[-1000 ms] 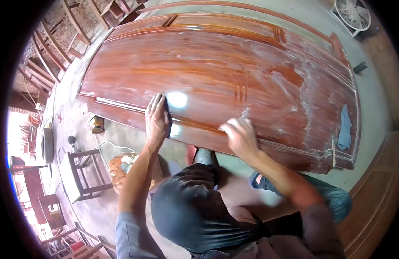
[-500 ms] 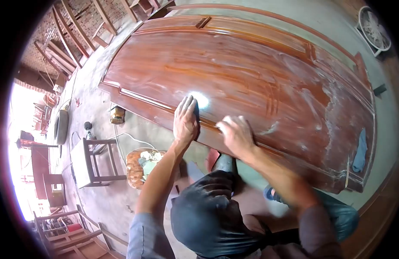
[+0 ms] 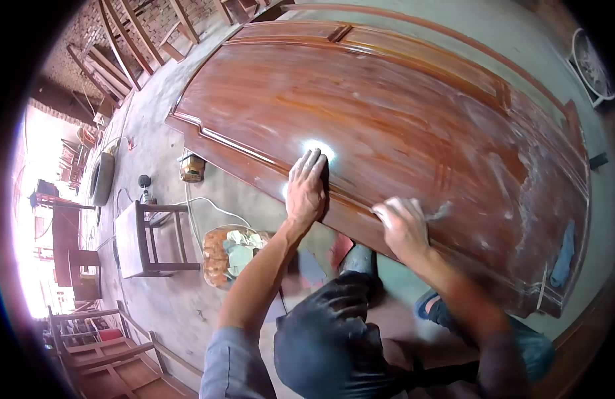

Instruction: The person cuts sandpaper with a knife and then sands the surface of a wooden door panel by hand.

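Observation:
A large reddish-brown varnished wooden panel (image 3: 367, 106) slants across the view, streaked with whitish dust and framed by raised moulding (image 3: 247, 150). My left hand (image 3: 307, 188) lies on its near edge, fingers stretched out over the moulding beside a bright light reflection. Farther right along that same edge, my right hand (image 3: 406, 227) is closed, its fingers bent down against the moulding. Whatever is under those fingertips, if anything, is hidden. Near the panel's right end lie a blue cloth (image 3: 563, 256) and a thin light stick (image 3: 542, 289).
On the floor to the left are a small stool (image 3: 131, 241), a yellow-and-black power tool (image 3: 192, 167), a white cord (image 3: 218, 208) and a brown bundle with papers (image 3: 216, 256). A tyre (image 3: 103, 179) stands beyond. A white fan (image 3: 592, 68) is at upper right.
My right hand has slid to the right along the moulding, away from my left hand. The left hand stays at about the same place on the edge. The whole view has shifted slightly.

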`<state>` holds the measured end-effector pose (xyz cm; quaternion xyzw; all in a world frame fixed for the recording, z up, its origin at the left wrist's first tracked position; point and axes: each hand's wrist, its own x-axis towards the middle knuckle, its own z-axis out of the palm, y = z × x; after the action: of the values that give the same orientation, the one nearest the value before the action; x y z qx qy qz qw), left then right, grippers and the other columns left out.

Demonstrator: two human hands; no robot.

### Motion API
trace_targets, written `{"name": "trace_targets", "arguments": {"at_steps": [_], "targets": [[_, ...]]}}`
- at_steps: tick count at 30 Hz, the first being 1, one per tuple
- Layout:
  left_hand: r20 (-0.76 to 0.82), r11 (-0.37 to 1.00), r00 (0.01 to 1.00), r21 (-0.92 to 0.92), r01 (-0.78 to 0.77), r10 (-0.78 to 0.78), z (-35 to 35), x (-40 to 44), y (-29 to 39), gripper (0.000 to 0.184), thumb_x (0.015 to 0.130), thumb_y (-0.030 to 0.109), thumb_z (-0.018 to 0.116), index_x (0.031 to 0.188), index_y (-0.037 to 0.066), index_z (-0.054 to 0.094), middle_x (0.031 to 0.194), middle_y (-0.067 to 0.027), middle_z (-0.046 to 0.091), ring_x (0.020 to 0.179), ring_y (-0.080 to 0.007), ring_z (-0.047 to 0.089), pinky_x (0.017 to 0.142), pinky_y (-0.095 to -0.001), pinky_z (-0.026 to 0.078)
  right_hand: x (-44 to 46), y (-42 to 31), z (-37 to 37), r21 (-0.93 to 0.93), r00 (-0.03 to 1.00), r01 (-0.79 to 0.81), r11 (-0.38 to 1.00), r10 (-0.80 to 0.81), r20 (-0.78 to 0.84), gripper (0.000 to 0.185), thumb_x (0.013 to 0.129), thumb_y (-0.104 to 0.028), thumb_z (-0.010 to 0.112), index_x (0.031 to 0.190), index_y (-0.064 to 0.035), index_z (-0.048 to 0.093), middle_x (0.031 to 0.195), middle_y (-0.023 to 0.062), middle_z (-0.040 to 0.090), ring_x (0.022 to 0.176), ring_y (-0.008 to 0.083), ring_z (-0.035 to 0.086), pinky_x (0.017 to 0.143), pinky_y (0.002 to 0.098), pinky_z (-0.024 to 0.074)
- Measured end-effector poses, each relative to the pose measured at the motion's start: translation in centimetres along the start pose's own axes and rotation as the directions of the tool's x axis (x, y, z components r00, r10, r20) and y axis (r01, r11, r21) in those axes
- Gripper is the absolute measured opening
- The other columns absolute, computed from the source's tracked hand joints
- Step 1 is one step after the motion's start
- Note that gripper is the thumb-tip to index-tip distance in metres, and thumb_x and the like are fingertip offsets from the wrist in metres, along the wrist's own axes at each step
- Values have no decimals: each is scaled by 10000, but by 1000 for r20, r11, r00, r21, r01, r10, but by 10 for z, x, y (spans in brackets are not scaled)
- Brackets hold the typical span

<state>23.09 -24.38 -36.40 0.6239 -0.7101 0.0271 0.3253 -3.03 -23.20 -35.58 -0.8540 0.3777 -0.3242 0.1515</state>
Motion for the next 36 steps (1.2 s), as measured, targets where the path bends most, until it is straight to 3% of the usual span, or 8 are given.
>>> {"name": "trace_targets", "arguments": {"at_steps": [4, 6, 12, 14, 18, 21, 32, 36], "targets": [[-5, 999, 1000, -26, -24, 24, 0, 0, -5, 505, 859, -31, 533, 1351, 20, 635, 1456, -188, 596, 1406, -364, 508, 1184, -465, 383, 31, -20, 46, -7, 995, -38, 999, 38, -88, 175, 900, -69, 597, 1018, -68, 726, 963, 115, 658, 930, 327, 627, 849, 462, 450], [-9, 999, 999, -9, -36, 36, 4, -1, -9, 518, 851, -32, 536, 1357, 21, 633, 1463, -192, 592, 1409, -366, 505, 1186, -461, 381, 58, -31, 61, -28, 997, -81, 996, 81, 10, 221, 933, -96, 540, 1036, -55, 731, 1000, 150, 670, 967, 348, 631, 905, 475, 458], [-17, 1000, 1000, -9, -22, 22, 7, -4, -11, 526, 833, -35, 544, 1346, 27, 641, 1466, -186, 590, 1406, -366, 508, 1181, -466, 383, -44, 28, -56, 18, 998, -25, 1000, 24, 50, 164, 878, -26, 665, 994, -85, 764, 962, 107, 683, 894, 331, 638, 808, 455, 492], [-36, 998, 998, -26, -50, 49, 7, -3, -14, 523, 825, -55, 534, 1329, 24, 652, 1447, -189, 604, 1399, -371, 514, 1170, -467, 392, -86, 35, -97, -25, 988, -131, 991, 132, 81, 154, 847, 5, 698, 965, -74, 758, 951, 104, 674, 868, 335, 637, 775, 449, 496], [-57, 1000, 998, -10, 2, -2, 5, 0, -1, 384, 926, 23, 607, 1302, 39, 681, 1406, -188, 634, 1369, -372, 541, 1150, -459, 412, -86, 25, -94, -89, 1000, 4, 996, -6, -17, 305, 832, 5, 701, 1129, -56, 736, 937, 95, 630, 857, 305, 620, 777, 418, 517], [-3, 999, 1000, -40, 14, -14, 1, -2, -3, 562, 818, -62, 537, 1357, 46, 654, 1474, -163, 591, 1420, -347, 494, 1188, -456, 381, -84, 26, -83, -187, 992, 115, 976, -103, 69, 399, 788, -14, 722, 1186, -36, 703, 985, 95, 608, 887, 296, 617, 795, 420, 513], [6, 999, 1000, -38, 22, -22, 8, -2, -7, 559, 829, -50, 538, 1372, 33, 638, 1480, -177, 582, 1418, -356, 492, 1201, -454, 361, -66, 18, -67, -263, 990, 126, 956, -105, 93, 403, 848, -18, 632, 1247, -36, 686, 1046, 98, 605, 915, 286, 600, 826, 406, 508], [-11, 999, 1000, -41, -6, 6, 7, -3, -7, 548, 830, -48, 556, 1365, 34, 642, 1479, -174, 583, 1417, -356, 494, 1194, -458, 372, -68, 21, -81, -260, 987, 129, 957, -98, 131, 454, 804, -28, 662, 1257, -41, 678, 1058, 102, 610, 938, 292, 607, 834, 396, 510]]}}
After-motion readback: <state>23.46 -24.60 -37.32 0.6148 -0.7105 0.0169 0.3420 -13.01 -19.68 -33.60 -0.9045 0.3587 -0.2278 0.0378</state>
